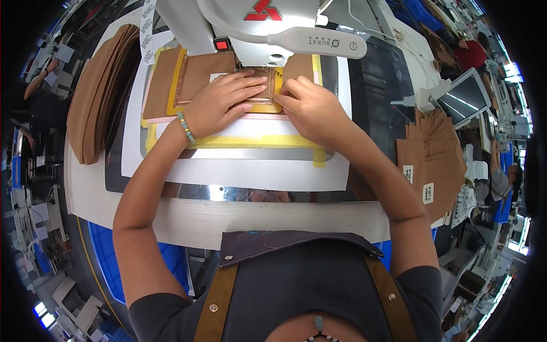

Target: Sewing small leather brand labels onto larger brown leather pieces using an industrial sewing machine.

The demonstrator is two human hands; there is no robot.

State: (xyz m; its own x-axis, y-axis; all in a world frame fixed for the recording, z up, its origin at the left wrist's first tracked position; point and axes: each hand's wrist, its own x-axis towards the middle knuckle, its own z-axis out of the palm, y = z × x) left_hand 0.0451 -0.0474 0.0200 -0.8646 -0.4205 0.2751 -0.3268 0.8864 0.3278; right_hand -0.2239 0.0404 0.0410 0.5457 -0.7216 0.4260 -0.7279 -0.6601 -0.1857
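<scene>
My left hand (222,104), with a beaded bracelet at its wrist, lies flat with its fingers stretched over the brown fabric (156,85). A yellow frame (172,94) rests on that fabric, and a white label (218,76) shows partly beside the left hand. My right hand (310,105) is closed, thumb and forefinger pinched together at the frame's right side. What they pinch, if anything, is hidden. The white sewing machine head (245,28) stands just above both hands, its lower end close to my left fingertips.
A pile of folded brown fabric pieces (94,108) lies at the left. More brown pieces with white labels (427,159) are stacked at the right, by a tilted screen (464,97). A white sheet (245,171) with yellow tape lies under the work. Blue bins (108,256) stand below the table.
</scene>
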